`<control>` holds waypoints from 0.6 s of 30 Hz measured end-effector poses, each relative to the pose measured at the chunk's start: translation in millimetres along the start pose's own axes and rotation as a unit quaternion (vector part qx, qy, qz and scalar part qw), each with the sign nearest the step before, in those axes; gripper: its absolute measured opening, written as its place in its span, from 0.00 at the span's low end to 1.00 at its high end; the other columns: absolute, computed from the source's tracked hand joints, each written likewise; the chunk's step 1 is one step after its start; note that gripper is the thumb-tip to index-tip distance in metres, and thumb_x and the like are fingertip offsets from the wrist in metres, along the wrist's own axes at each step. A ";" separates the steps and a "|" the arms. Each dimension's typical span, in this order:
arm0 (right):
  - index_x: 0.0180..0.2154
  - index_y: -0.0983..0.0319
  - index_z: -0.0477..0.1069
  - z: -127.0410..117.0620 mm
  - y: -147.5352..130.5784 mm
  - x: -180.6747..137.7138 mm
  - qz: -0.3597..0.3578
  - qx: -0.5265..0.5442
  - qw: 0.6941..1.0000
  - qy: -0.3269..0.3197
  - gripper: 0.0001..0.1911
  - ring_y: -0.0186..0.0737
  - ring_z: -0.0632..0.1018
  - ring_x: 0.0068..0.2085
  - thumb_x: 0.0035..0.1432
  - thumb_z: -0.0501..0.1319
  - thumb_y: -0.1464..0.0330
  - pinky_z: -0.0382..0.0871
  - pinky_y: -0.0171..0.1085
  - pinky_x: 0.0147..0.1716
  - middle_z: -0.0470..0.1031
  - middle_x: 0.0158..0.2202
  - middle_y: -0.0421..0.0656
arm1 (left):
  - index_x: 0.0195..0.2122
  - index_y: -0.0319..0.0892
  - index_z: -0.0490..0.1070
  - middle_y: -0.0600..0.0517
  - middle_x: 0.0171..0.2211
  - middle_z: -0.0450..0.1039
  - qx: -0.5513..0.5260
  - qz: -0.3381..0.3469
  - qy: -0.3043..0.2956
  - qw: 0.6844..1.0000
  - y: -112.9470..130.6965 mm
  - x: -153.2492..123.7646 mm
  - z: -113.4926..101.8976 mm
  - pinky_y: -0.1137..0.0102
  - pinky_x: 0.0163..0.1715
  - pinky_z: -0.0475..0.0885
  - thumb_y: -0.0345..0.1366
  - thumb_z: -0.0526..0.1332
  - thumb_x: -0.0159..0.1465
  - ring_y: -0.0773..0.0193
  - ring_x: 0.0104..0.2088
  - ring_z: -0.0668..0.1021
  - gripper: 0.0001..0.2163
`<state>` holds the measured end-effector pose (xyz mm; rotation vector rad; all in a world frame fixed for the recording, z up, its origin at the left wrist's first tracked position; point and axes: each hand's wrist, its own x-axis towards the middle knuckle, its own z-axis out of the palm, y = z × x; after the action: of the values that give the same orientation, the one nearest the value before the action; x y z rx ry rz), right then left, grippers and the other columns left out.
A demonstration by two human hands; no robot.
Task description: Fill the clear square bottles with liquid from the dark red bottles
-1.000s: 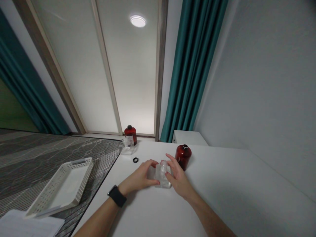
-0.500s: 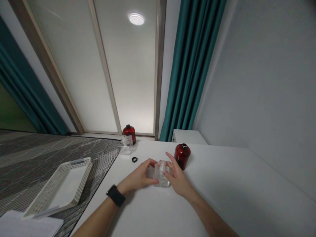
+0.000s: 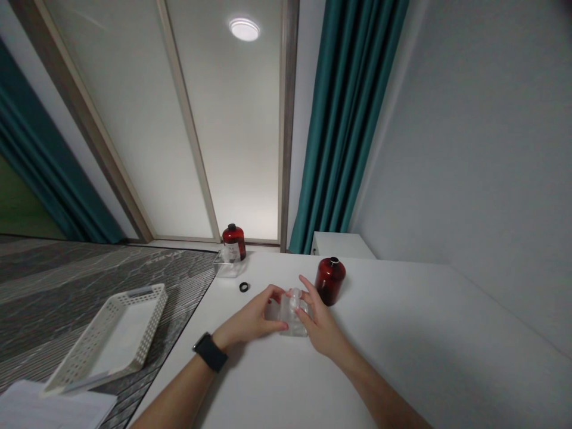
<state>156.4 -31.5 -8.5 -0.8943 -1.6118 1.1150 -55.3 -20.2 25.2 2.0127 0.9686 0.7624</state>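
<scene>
In the middle of the white table (image 3: 286,381) stands a small clear box (image 3: 292,328). My left hand (image 3: 257,316), with a dark watch on its wrist, curls round the box's left side, thumb at the front and fingers behind. A small clear bottle (image 3: 295,298) stands up out of the box. My right hand (image 3: 322,325) closes its thumb and fingers on this bottle from the right, its index finger stretched out. Just behind my right hand is a dark red bottle (image 3: 330,283) with an uncapped neck. A black ring-like cap (image 3: 243,287) lies to the left.
At the far left corner stand a capped red bottle (image 3: 236,238) with a label and another clear box (image 3: 226,268) with clear items in it. Left of the table are a white perforated basket (image 3: 152,333) and papers (image 3: 58,411). A white cabinet (image 3: 342,245) is behind the table.
Both hands keep nearly the same hold on the clear box and small bottle. The whole view has shifted very slightly; nothing else visibly moved.
</scene>
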 end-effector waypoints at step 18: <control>0.67 0.56 0.52 2.3 -8.8 -6.5 0.006 -0.084 0.996 0.026 0.41 0.49 0.67 0.65 0.55 0.64 0.71 0.53 0.53 0.67 0.66 0.63 0.50 | 0.55 0.41 0.65 0.42 0.53 0.71 0.046 0.006 -0.006 0.999 4.9 -3.9 -1.3 0.56 0.55 0.69 0.39 0.69 0.59 0.50 0.53 0.74 0.24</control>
<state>155.6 -40.8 -2.3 -1.0353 -1.6776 0.9665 -56.6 -25.0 29.2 2.1009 1.0033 0.7236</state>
